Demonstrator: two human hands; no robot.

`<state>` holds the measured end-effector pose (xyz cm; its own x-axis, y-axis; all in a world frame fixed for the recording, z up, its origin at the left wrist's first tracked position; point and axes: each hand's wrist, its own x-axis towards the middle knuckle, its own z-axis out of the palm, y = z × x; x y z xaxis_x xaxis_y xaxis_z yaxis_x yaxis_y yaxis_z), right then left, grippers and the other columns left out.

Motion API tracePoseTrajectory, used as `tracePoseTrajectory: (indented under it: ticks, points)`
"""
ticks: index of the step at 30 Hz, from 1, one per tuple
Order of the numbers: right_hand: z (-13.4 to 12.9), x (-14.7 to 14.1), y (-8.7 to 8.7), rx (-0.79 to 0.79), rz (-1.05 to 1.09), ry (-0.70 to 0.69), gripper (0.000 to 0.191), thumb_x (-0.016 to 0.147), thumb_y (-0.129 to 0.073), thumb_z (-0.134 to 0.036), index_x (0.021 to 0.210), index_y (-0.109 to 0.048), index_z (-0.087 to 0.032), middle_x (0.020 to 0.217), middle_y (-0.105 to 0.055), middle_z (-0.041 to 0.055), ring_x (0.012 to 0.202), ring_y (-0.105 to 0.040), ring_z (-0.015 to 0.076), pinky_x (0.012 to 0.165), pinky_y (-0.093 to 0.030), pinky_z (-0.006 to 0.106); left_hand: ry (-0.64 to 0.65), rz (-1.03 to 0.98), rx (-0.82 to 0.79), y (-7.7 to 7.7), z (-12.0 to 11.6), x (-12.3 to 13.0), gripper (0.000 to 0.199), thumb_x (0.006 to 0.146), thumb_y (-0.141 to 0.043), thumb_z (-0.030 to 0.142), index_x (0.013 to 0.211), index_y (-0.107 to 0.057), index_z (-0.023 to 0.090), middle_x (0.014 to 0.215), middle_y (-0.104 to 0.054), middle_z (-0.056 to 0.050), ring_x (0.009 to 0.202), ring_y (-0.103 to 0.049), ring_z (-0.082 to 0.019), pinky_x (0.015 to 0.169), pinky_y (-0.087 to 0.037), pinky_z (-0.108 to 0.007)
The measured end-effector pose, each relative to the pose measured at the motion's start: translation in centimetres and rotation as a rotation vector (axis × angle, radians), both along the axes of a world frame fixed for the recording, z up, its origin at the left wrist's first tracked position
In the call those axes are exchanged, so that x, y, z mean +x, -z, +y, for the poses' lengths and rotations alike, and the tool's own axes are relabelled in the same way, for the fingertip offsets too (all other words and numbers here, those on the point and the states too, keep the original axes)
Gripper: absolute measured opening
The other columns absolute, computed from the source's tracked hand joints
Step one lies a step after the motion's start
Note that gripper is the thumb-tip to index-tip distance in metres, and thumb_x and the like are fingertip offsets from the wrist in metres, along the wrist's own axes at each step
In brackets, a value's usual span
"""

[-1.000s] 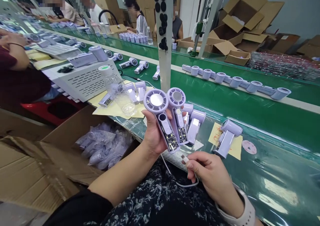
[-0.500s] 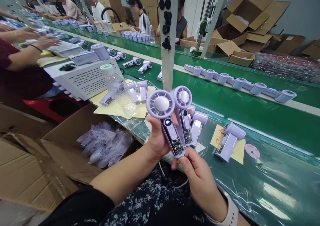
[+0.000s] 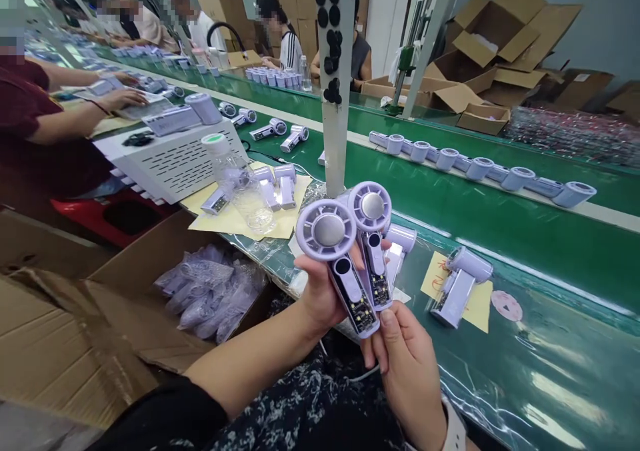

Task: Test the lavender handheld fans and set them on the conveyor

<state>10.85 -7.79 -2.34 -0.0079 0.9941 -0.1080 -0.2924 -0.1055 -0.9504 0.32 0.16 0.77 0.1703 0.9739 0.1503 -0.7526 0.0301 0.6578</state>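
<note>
Two purple handheld fans with clear-fronted handles are held side by side above the bench edge. My left hand (image 3: 320, 294) is wrapped round the handles of the nearer fan (image 3: 353, 294) and the farther fan (image 3: 376, 264), its thumb below the nearer fan's round head. The fingers of my right hand (image 3: 407, 351) pinch the bottom end of the farther fan, beside the nearer one's base. Both small round displays are dark. A white cable (image 3: 364, 375) hangs below my hands. Behind them another purple fan (image 3: 401, 238) lies on the bench.
A fan rests on a yellow note (image 3: 480, 308) at right. At left are a clear bottle (image 3: 245, 191), a white slotted box (image 3: 175, 161) and a carton (image 3: 125, 254) of wrapped fans. A post (image 3: 335, 138) rises ahead; fans line the green conveyor (image 3: 450, 191). People sit beyond and at left.
Both fans and my hands have moved slightly down and right. The nearer fan's lit display has gone dark. My right fingers have shifted from the nearer fan's base to the farther one's.
</note>
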Motion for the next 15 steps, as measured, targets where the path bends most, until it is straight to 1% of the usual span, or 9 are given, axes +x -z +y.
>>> tracePoseTrajectory:
  ticks: [2, 5, 7, 9, 11, 12, 13, 14, 15]
  points:
    - [0.0, 0.1, 0.1, 0.001, -0.044, -0.002, 0.045, 0.104, -0.051, -0.056, 0.074, -0.051, -0.023, 0.048, -0.045, -0.0065, 0.047, -0.05, 0.0123, 0.053, -0.04, 0.023, 0.003, 0.029, -0.004, 0.3, -0.2, 0.3, 0.075, 0.053, -0.07, 0.094, 0.064, -0.064, 0.021, 0.094, -0.077, -0.01, 0.1, -0.07, -0.034, 0.085, -0.06, -0.046]
    - [-0.4, 1.3, -0.7, 0.105, -0.249, -0.054, 0.037, 0.105, -0.051, -0.048, 0.081, -0.06, -0.022, 0.074, -0.064, 0.0015, 0.07, -0.06, 0.0162, 0.068, -0.048, 0.027, 0.042, 0.024, -0.014, 0.0, 0.2, 0.3, 0.074, 0.053, -0.072, 0.092, 0.064, -0.063, 0.02, 0.094, -0.075, -0.01, 0.098, -0.072, -0.034, 0.078, -0.061, -0.044]
    - [-0.8, 3.2, -1.8, 0.25, -0.381, -0.103, 0.035, 0.105, -0.049, -0.045, 0.081, -0.061, -0.023, 0.09, -0.066, 0.005, 0.085, -0.062, 0.0201, 0.078, -0.05, 0.031, 0.03, 0.004, -0.036, -0.5, 0.7, 0.0, 0.074, 0.055, -0.071, 0.093, 0.064, -0.059, 0.02, 0.101, -0.075, -0.009, 0.1, -0.072, -0.034, 0.077, -0.061, -0.043]
    - [-0.5, 6.3, -2.5, 0.321, -0.533, -0.07, 0.038, 0.102, -0.051, -0.045, 0.073, -0.059, -0.023, 0.106, -0.067, 0.0083, 0.101, -0.063, 0.0256, 0.088, -0.049, 0.037, -0.035, -0.003, -0.051, -1.2, 1.3, -0.6, 0.074, 0.06, -0.068, 0.093, 0.067, -0.057, 0.02, 0.109, -0.074, -0.009, 0.107, -0.071, -0.035, 0.082, -0.061, -0.045]
    - [1.1, 10.0, -2.4, 0.219, -0.728, 0.138, 0.04, 0.097, -0.056, -0.048, 0.065, -0.058, -0.022, 0.129, -0.064, 0.0112, 0.119, -0.059, 0.0326, 0.099, -0.045, 0.045, -0.072, 0.006, -0.054, -1.6, 1.4, -1.2, 0.068, 0.067, -0.068, 0.088, 0.072, -0.058, 0.021, 0.114, -0.073, -0.008, 0.114, -0.068, -0.034, 0.088, -0.06, -0.046]
    - [2.3, 11.8, -1.9, 0.099, -0.82, 0.334, 0.04, 0.094, -0.058, -0.049, 0.064, -0.058, -0.022, 0.14, -0.059, 0.0122, 0.126, -0.055, 0.0357, 0.105, -0.04, 0.05, -0.048, 0.011, -0.05, -1.7, 1.3, -1.4, 0.064, 0.07, -0.069, 0.085, 0.073, -0.059, 0.021, 0.115, -0.073, -0.008, 0.115, -0.068, -0.034, 0.09, -0.06, -0.046]
    - [3.7, 13.3, -1.2, 0.035, -0.869, 0.547, 0.037, 0.091, -0.059, -0.049, 0.066, -0.059, -0.021, 0.145, -0.056, 0.0156, 0.132, -0.05, 0.0393, 0.111, -0.034, 0.055, 0.001, 0.02, -0.041, -1.6, 1.1, -1.6, 0.061, 0.072, -0.071, 0.08, 0.074, -0.06, 0.021, 0.115, -0.073, -0.008, 0.116, -0.068, -0.035, 0.091, -0.059, -0.047]
    - [5.1, 14.4, -0.3, 0.009, -0.875, 0.62, 0.037, 0.093, -0.053, -0.05, 0.07, -0.058, -0.021, 0.149, -0.05, 0.0199, 0.141, -0.041, 0.0419, 0.116, -0.027, 0.059, 0.052, 0.031, -0.029, -1.5, 0.7, -1.7, 0.056, 0.074, -0.074, 0.076, 0.075, -0.061, 0.021, 0.113, -0.073, -0.009, 0.116, -0.068, -0.036, 0.092, -0.059, -0.048]
    - [6.4, 14.9, 0.6, -0.001, -0.87, 0.614, 0.039, 0.095, -0.047, -0.05, 0.07, -0.057, -0.021, 0.148, -0.052, 0.0216, 0.143, -0.038, 0.0419, 0.116, -0.027, 0.06, 0.097, 0.042, -0.017, -1.3, 0.3, -1.6, 0.052, 0.074, -0.076, 0.071, 0.077, -0.063, 0.021, 0.111, -0.074, -0.009, 0.116, -0.068, -0.037, 0.093, -0.059, -0.049]
